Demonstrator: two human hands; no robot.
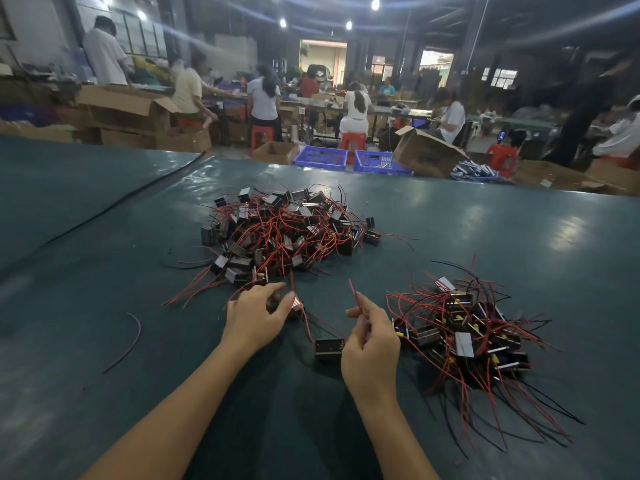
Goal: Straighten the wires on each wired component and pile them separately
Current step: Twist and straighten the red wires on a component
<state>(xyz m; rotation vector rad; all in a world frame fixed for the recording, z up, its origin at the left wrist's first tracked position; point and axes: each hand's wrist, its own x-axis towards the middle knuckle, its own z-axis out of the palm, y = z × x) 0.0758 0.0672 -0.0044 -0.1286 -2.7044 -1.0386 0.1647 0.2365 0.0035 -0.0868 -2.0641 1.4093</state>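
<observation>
A big tangled pile (280,230) of small black components with red and black wires lies at the middle of the green table (104,258). A second pile (464,334) lies to the right, near my right hand. My left hand (256,311) grips one small component (297,304) at the near edge of the big pile. My right hand (370,337) pinches a red wire (354,293) between thumb and finger. Another black component (328,347) lies on the table between my hands, touching my right hand.
A loose black-and-red wire (133,336) lies on the table at the left. A long black cable (114,202) runs diagonally across the far left. Beyond the table's far edge stand blue crates (320,156), cardboard boxes (424,152), red stools and several seated people.
</observation>
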